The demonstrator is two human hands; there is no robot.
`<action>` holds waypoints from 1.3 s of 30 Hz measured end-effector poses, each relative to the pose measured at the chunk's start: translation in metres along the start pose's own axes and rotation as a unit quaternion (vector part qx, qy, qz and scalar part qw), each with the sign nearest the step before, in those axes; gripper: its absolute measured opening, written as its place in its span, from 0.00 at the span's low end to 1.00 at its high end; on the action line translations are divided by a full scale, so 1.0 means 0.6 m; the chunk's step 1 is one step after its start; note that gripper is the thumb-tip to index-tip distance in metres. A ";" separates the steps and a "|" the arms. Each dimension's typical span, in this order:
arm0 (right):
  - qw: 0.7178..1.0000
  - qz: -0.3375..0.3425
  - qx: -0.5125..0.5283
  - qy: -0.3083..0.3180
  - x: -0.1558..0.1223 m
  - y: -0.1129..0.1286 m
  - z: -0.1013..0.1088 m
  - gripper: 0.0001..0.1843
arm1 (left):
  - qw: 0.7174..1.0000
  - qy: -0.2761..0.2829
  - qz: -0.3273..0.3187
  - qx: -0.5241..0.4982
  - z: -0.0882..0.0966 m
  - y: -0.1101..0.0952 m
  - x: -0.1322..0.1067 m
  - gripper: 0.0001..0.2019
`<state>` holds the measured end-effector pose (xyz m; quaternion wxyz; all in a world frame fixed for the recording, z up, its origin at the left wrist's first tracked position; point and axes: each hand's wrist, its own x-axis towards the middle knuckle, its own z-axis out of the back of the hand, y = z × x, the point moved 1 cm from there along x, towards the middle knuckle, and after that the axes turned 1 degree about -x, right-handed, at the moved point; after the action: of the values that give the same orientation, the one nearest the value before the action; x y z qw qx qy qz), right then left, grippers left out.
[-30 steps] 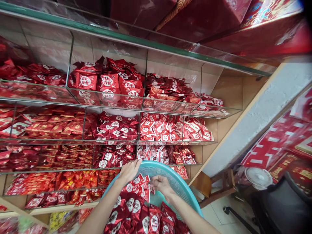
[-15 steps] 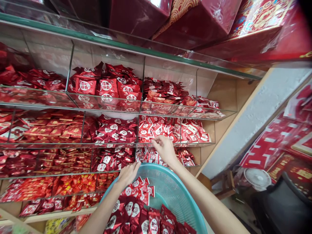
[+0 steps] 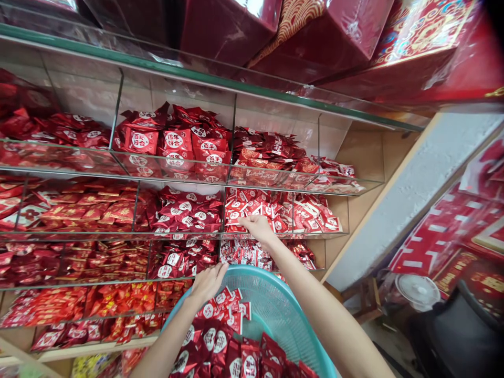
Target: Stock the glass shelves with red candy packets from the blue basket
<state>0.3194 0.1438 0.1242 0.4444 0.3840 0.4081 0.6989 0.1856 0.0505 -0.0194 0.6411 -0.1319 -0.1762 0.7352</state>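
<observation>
My left hand (image 3: 207,282) grips the far rim of a teal plastic basket (image 3: 275,310) that holds several red and white snack packets (image 3: 220,336). My right hand (image 3: 258,227) reaches over the glass front of a shelf compartment, fingers curled among small red and white packets (image 3: 299,212) in that bin. Whether it holds one of them is hidden by the hand.
Glass shelves (image 3: 189,173) with dividers hold several bins of red wrapped sweets in rows. Large red gift boxes (image 3: 315,31) sit on top. A wooden stool (image 3: 358,296) and a small white fan (image 3: 415,289) stand at lower right by a white wall.
My right hand has left the basket, risen to the shelf bin and settled among the packets there. My left hand stays on the basket's rim.
</observation>
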 end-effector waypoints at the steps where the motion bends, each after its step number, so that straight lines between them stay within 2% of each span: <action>1: 0.999 0.005 0.025 0.022 -0.001 0.000 0.006 0.21 | 1.000 -0.001 -0.001 0.001 -0.001 0.001 0.001 0.32; 5: 0.991 0.047 0.066 0.106 -0.018 0.011 0.036 0.21 | 1.000 -0.004 -0.002 0.006 -0.002 0.002 0.002 0.32; 9: 0.976 0.098 0.085 0.177 -0.059 0.025 0.069 0.16 | 1.000 0.003 -0.005 0.010 -0.001 0.001 0.003 0.31; 12: 0.960 0.094 0.090 0.249 -0.094 0.006 0.074 0.13 | 1.000 0.014 -0.003 0.015 0.000 0.000 0.003 0.31; 15: 0.955 0.047 0.079 0.283 -0.116 -0.055 0.059 0.14 | 1.000 0.024 0.014 0.010 -0.001 -0.002 0.004 0.30; 19: 0.952 -0.019 0.060 0.301 -0.129 -0.167 0.030 0.15 | 1.000 0.013 0.019 0.001 -0.002 -0.004 0.004 0.30; 23: 0.928 -0.133 0.081 0.338 -0.143 -0.252 0.018 0.12 | 1.000 0.011 0.005 0.003 0.000 -0.004 0.002 0.30; 27: 0.904 -0.244 0.127 0.328 -0.158 -0.303 0.019 0.12 | 1.000 0.012 0.006 0.009 0.002 -0.004 0.001 0.30; 30: 0.896 -0.296 0.129 0.306 -0.164 -0.323 0.018 0.12 | 1.000 0.014 0.007 0.007 0.002 -0.006 0.000 0.30; 36: 0.886 -0.327 0.141 0.297 -0.159 -0.324 -0.006 0.13 | 1.000 0.014 0.010 0.011 0.003 -0.006 0.001 0.30; 37: 0.888 -0.331 0.140 0.287 -0.157 -0.322 -0.011 0.13 | 1.000 0.013 0.010 0.012 0.003 -0.006 0.000 0.30; 39: 0.901 -0.330 0.180 0.217 -0.154 -0.319 -0.020 0.13 | 1.000 0.013 0.008 0.011 0.004 -0.006 -0.001 0.30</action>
<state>0.3961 0.1066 -0.0712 0.4732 0.1391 0.7170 0.4925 0.1882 0.0505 -0.0157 0.6385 -0.1355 -0.1585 0.7408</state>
